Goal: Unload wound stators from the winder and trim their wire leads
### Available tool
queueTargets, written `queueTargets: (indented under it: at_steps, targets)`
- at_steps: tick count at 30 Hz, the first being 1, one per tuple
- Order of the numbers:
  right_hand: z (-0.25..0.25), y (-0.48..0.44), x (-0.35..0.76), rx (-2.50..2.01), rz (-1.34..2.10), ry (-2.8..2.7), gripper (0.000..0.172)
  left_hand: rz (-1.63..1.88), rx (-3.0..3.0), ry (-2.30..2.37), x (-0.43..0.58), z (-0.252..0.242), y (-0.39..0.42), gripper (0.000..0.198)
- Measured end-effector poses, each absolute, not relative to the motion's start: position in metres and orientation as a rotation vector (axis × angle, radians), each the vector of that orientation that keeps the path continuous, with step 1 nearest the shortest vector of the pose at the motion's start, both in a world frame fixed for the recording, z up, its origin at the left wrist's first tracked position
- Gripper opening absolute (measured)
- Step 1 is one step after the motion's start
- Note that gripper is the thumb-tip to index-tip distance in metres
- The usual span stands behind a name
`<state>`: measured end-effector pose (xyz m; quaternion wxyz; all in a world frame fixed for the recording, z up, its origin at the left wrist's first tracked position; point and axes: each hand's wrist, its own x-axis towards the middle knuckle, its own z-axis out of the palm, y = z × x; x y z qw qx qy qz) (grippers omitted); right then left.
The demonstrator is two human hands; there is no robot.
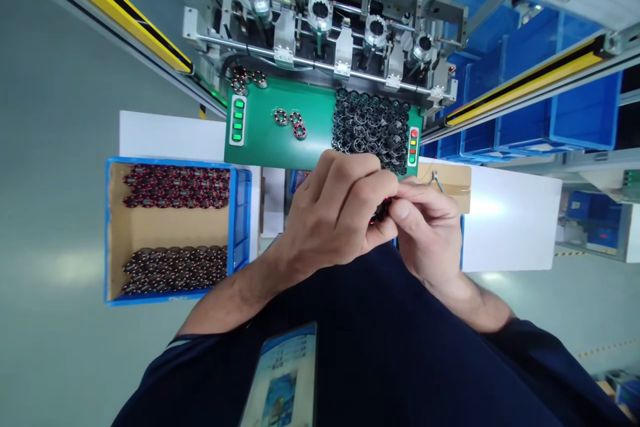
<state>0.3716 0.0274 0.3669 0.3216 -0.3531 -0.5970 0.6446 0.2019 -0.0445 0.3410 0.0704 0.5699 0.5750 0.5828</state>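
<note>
Between my hands is a small ring-shaped motor stator (381, 211), dark with red showing, mostly hidden by fingers. My left hand (340, 207) curls over it from the left and grips it. The thumb and fingers of my right hand (429, 230) pinch at its right side. Just beyond my hands, many black ring-shaped parts (370, 123) lie packed together on the green work surface (255, 155). Further left on that surface sit three loose copper-wound stators (299, 130), and a small group of stators (240, 80) stands at its far left corner.
A machine with several round metal fixtures (320, 12) stands behind the work surface. Green-lit buttons (239, 120) are at its left, a red-topped button panel (413, 146) at its right. A blue crate (240, 213) on the left holds rows of stators. Blue bins (530, 80) stand right.
</note>
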Motion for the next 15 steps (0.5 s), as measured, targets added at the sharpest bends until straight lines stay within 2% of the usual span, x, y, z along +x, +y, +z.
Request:
queueTargets:
  at_steps: [5,9,11,13,15]
  targets:
    - [0.373,0.033,0.377,-0.856,1.712,-1.609,0.006,1.614,1.501,1.63,0.205,0.342,-0.045,0.034]
    - [0.385,0.051,0.382,-0.787,1.629,-1.833,0.019,1.715,1.548,1.583,0.204,0.349,-0.052,0.021]
    - [0.399,0.066,0.383,-0.724,1.497,-2.024,0.018,1.717,1.487,1.53,0.201,0.354,-0.053,0.019]
    - [0.416,0.082,0.384,-0.592,1.299,-2.254,0.012,1.609,1.306,1.37,0.198,0.355,-0.05,0.022]
    - [0.432,0.095,0.387,-0.398,1.118,-2.473,0.009,1.386,1.074,1.073,0.195,0.35,-0.043,0.038]
